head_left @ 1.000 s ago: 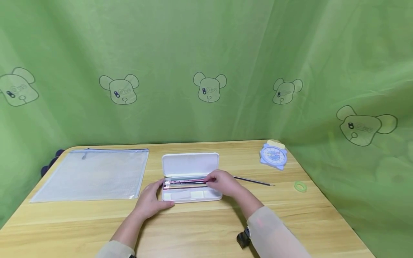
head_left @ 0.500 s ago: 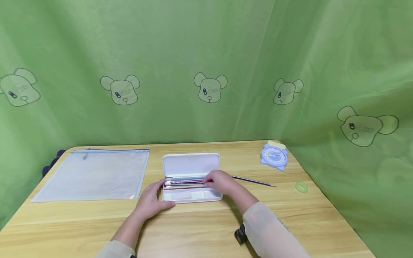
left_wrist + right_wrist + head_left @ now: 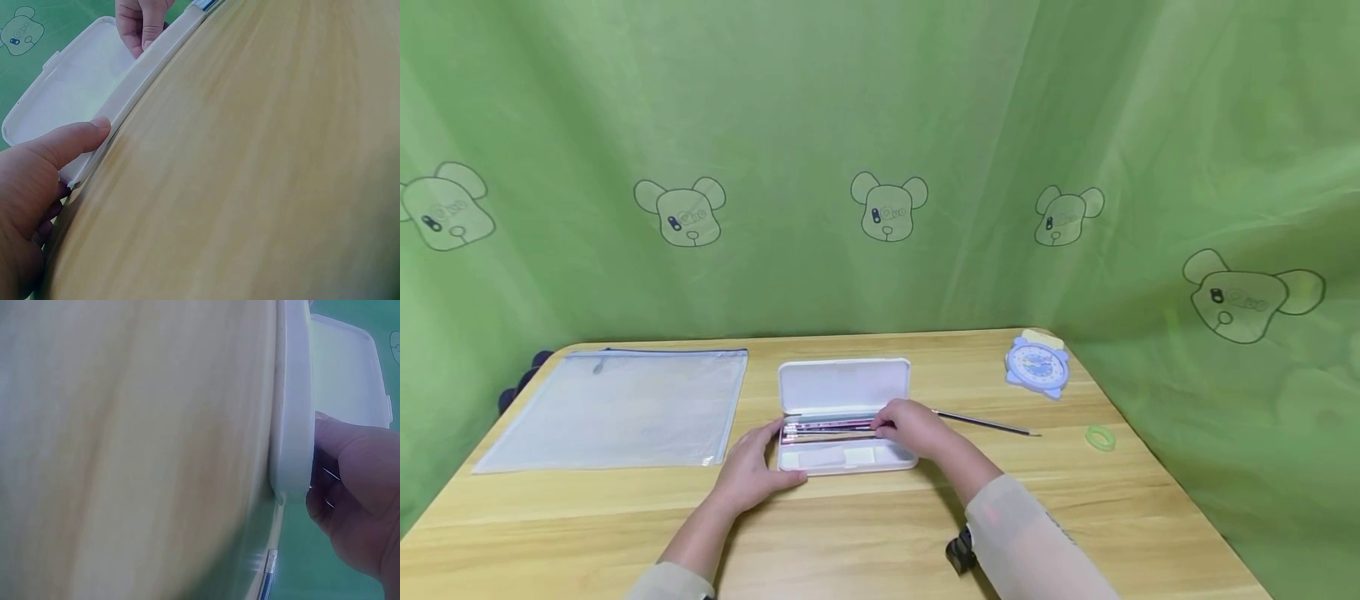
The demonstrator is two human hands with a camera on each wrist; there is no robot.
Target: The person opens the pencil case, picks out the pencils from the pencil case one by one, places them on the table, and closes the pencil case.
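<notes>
A white pencil case [image 3: 842, 386] lies at the middle of the table with its lid raised. Several pencils [image 3: 823, 431] lie lengthwise in its back part. My left hand [image 3: 747, 472] grips the case's left end, the thumb [image 3: 84, 137] pressed on the front wall. At the right end, my right hand [image 3: 915, 427] reaches inside with curled fingers and pinches a pencil among the others; the fingertips and the pencils' right ends are hidden. Another dark pencil [image 3: 988, 423] lies on the table behind and right of that hand, its point to the right.
On the left lies a clear mesh zip bag [image 3: 632, 408] with a blue zip edge. A blue toy clock [image 3: 1037, 367] sits at the back right, a pale block [image 3: 1042, 337] behind it. Nearer the right edge is a green ring [image 3: 1100, 437]. A green curtain [image 3: 790, 275] hangs behind the table.
My right hand has shifted slightly left inside the case, and the pencils near its fingers have moved a little. The left hand keeps its hold on the case.
</notes>
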